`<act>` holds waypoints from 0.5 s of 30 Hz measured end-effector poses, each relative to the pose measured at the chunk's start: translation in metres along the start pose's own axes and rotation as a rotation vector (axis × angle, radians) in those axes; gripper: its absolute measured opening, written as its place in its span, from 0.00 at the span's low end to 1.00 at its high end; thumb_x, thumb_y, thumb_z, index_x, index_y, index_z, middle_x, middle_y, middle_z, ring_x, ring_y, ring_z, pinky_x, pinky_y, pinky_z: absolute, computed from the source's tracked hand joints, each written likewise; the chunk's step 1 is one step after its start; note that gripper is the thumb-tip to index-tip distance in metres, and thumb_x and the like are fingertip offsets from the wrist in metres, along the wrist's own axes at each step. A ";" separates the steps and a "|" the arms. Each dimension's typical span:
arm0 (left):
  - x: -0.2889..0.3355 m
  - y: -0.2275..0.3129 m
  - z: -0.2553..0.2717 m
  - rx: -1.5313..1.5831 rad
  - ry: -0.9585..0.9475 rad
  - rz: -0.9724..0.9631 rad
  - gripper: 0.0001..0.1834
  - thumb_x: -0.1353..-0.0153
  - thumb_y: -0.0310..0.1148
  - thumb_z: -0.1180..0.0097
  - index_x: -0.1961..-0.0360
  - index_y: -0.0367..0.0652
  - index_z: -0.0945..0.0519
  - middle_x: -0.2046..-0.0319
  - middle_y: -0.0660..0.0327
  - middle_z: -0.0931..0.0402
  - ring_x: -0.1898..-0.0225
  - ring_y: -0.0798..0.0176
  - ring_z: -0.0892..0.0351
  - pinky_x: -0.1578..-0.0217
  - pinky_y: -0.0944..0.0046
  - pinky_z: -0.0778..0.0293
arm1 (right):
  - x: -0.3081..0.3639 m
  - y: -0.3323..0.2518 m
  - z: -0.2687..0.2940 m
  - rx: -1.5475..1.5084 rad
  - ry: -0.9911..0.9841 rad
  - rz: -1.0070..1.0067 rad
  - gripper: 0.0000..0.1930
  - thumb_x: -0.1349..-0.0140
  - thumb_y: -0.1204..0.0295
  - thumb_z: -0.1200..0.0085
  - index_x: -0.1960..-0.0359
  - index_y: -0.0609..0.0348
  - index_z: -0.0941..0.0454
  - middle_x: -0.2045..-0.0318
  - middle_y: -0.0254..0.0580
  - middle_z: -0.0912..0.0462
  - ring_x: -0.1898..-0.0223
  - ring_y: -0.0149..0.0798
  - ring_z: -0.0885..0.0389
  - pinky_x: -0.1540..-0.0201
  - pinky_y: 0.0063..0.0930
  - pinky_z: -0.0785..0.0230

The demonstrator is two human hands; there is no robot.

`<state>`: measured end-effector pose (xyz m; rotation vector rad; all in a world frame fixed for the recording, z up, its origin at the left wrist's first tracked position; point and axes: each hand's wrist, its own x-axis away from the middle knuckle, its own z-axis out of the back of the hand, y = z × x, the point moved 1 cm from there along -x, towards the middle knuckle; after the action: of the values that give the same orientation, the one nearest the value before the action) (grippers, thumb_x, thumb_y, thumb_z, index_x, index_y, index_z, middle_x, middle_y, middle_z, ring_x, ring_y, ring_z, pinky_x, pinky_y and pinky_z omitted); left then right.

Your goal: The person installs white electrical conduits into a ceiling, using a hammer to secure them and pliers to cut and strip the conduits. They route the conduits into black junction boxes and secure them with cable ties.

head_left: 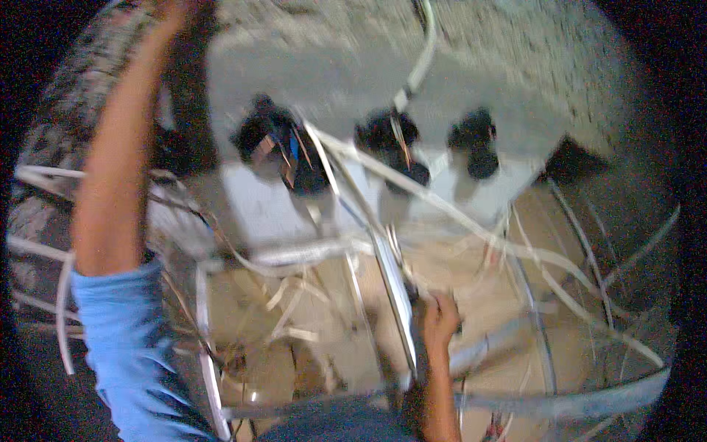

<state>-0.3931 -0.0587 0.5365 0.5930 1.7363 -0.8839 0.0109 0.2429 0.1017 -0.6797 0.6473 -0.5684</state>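
Note:
My left arm in a blue sleeve reaches up along the left side. My left hand (175,9) is cut off by the top edge and blurred, so its fingers do not show. Low and right of centre is my right hand (440,315), its fingers curled closed around something dark and small that I cannot make out. Beside it runs a metal bar (396,287), slanting up towards a grey wall panel (294,70). White cables (412,184) cross above the hand. Copper-ended wires (289,175) stick out of a dark round opening (309,168) in the panel.
Two more dark openings (482,151) sit to the right, and a white conduit (423,62) comes down to the middle one. Below, a metal frame (567,404) spans a brown surface with several pale strips (294,295). Loose white cables (48,250) jut out at the left.

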 end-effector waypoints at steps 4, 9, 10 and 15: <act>-0.003 0.013 0.004 -0.308 0.090 -0.153 0.13 0.51 0.30 0.38 0.61 0.52 0.16 0.68 0.59 0.21 0.65 0.50 0.22 0.61 0.50 0.32 | -0.062 -0.114 0.035 -0.352 0.263 0.317 0.10 0.35 0.78 0.52 0.57 0.69 0.20 0.65 0.44 0.18 0.64 0.33 0.21 0.58 0.27 0.28; -0.008 0.013 0.009 -0.291 -0.138 -0.009 0.18 0.50 0.29 0.38 0.55 0.49 0.19 0.62 0.54 0.21 0.58 0.46 0.23 0.54 0.49 0.29 | -0.187 -0.291 0.072 -0.297 0.475 0.908 0.11 0.38 0.80 0.49 0.55 0.64 0.19 0.59 0.50 0.17 0.57 0.47 0.18 0.50 0.34 0.29; -0.010 0.010 0.008 -0.344 -0.114 -0.026 0.15 0.54 0.30 0.36 0.62 0.52 0.17 0.66 0.62 0.23 0.62 0.53 0.24 0.58 0.53 0.32 | -0.211 -0.326 0.071 -0.283 0.415 1.041 0.12 0.36 0.76 0.48 0.52 0.66 0.21 0.57 0.49 0.18 0.57 0.43 0.19 0.50 0.32 0.30; -0.008 0.015 0.009 -0.294 -0.003 -0.081 0.14 0.55 0.30 0.35 0.64 0.50 0.19 0.66 0.59 0.27 0.60 0.51 0.27 0.59 0.52 0.32 | -0.294 -0.450 0.039 0.047 0.615 1.304 0.14 0.39 0.73 0.47 0.51 0.56 0.21 0.52 0.48 0.21 0.51 0.53 0.25 0.48 0.43 0.33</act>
<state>-0.3745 -0.0563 0.5386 0.3287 1.8548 -0.6662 -0.2755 0.1619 0.5513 0.0786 1.4537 0.4617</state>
